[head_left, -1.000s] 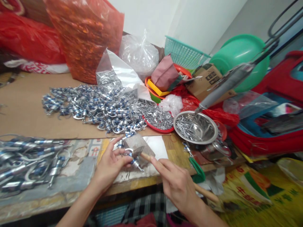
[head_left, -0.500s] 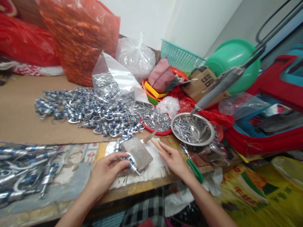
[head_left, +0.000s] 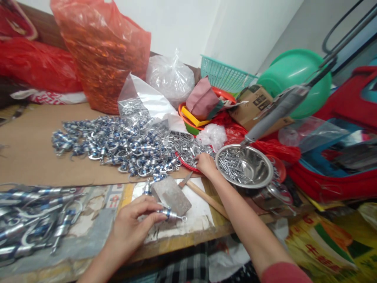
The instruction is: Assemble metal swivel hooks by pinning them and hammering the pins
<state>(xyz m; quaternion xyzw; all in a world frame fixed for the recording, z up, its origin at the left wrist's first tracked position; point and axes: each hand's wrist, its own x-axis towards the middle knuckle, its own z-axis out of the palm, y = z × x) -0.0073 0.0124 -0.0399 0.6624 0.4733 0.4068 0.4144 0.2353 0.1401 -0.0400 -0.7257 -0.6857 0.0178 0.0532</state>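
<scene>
My left hand [head_left: 138,220] pinches a blue-and-silver metal fitting with a ringed pin [head_left: 171,214] between thumb and fingers, its ring pointing right. Just behind the fitting lies a grey metal block [head_left: 172,194] on white paper. My right hand [head_left: 205,163] is over the red tray [head_left: 186,164], its fingers bent together among the small shiny metal pieces; whether a piece is between the fingertips is hidden. A hammer with a wooden handle [head_left: 207,199] rests on the bench under my right forearm, its head beside the block. Another similar fitting [head_left: 147,187] stands left of the block.
A large heap of similar fittings [head_left: 118,145] covers the cardboard, with more at the left front. Right of the tray stands a steel bowl [head_left: 260,167] of metal pins, below a grey-handled lever [head_left: 265,122]. Bags [head_left: 106,59] and a green basket [head_left: 226,72] line the wall.
My right hand has let go of the hammer, which now lies on the bench, and has moved up to the red tray. The left hand still holds the fitting, now turned more level.
</scene>
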